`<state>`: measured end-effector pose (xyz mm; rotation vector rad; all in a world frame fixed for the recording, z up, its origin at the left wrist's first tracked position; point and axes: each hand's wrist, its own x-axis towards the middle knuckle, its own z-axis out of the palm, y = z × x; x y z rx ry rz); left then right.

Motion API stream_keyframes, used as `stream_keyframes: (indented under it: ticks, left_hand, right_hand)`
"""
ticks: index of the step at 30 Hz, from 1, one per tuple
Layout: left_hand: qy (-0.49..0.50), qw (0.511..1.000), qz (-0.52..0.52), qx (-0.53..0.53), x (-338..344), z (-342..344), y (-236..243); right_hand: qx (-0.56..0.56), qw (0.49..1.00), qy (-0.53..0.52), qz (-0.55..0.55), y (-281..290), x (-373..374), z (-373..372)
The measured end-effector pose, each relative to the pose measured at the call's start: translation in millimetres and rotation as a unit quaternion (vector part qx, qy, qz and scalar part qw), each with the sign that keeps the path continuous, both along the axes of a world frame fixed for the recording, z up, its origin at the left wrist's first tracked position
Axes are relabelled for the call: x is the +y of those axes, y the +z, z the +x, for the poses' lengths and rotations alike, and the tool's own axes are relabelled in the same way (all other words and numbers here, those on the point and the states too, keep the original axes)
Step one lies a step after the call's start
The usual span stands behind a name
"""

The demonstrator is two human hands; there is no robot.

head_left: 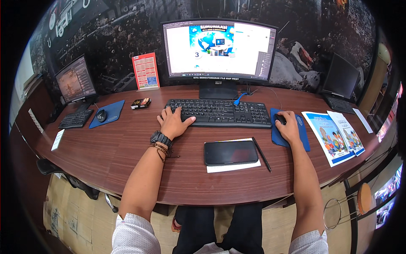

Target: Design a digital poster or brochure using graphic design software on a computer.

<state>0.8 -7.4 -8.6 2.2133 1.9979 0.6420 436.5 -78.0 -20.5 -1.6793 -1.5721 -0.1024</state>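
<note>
My left hand (172, 123) lies with fingers spread over the left end of a black keyboard (220, 114), fingertips on its keys. A black watch (161, 139) and bead bracelets (160, 149) circle that wrist. To the right of the keyboard, my right hand (290, 127) is curled over a black computer mouse (279, 119), mostly hidden under the palm. Beneath it is a blue mouse pad (301, 143). Beyond the keyboard, a lit curved monitor (178, 53) displays a blue and white page layout with a globe and a desk picture.
Between my forearms, a black phone (231, 153) rests on white paper (228, 168) beside a black pen (262, 155). Colourful booklets (327, 137) lie at right. A small box (141, 103), a red calendar (146, 70) and a second monitor (76, 80) stand leftward.
</note>
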Motion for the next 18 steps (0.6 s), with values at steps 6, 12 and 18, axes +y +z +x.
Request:
stream_keyframes:
  ticks: [6,12,18]
  left_hand:
    - [-0.002,1.000,0.003,0.008,0.7,0.0,-1.4]
    - [-0.003,1.000,0.001,0.005,-0.3,0.2,-0.2]
    - [-0.004,1.000,0.008,0.003,-1.4,0.0,0.6]
  right_hand:
    - [-0.003,1.000,-0.001,0.000,0.4,-0.1,0.4]
    - [0.000,1.000,0.004,-0.005,1.2,-1.0,-1.1]
    - [-0.002,1.000,0.019,0.012,-1.1,0.7,1.5]
